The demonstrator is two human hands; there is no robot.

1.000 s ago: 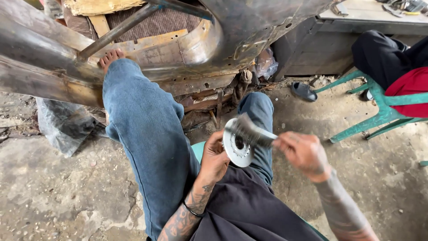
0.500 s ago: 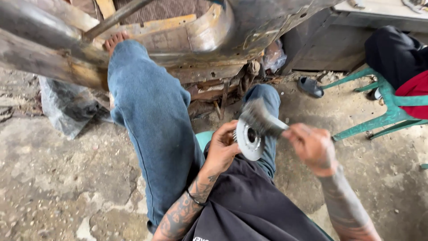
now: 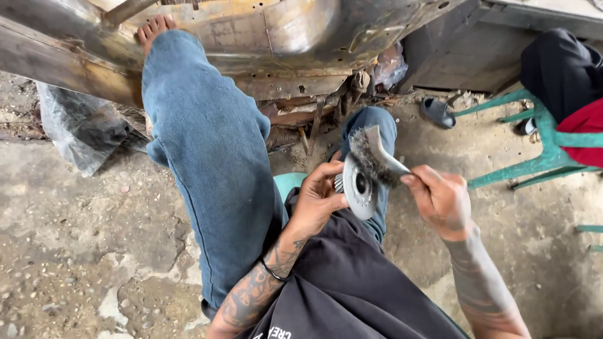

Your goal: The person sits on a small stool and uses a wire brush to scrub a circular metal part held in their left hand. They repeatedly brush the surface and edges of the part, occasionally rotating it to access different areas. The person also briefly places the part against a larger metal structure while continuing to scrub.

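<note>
My left hand (image 3: 319, 199) grips a round grey metal disc (image 3: 358, 187) with a dark centre hole, held on edge above my lap. My right hand (image 3: 441, 199) holds a wire brush (image 3: 375, 156) by its handle, and the bristles rest against the disc's upper face. Both hands are in front of my knees, over my dark shirt. My left leg in blue jeans (image 3: 210, 154) stretches forward, its bare foot (image 3: 154, 28) pressed against a rusty metal body panel (image 3: 264, 37).
A crumpled plastic bag (image 3: 78, 129) lies at left on the rough concrete floor (image 3: 75, 251). A green plastic chair (image 3: 540, 147) with another person in dark and red clothes stands at right. A dark sandal (image 3: 436, 112) lies near it.
The brush has shifted across the disc, from its lower right side up to its top. The view has tilted slightly, and both hands sit a little further right.
</note>
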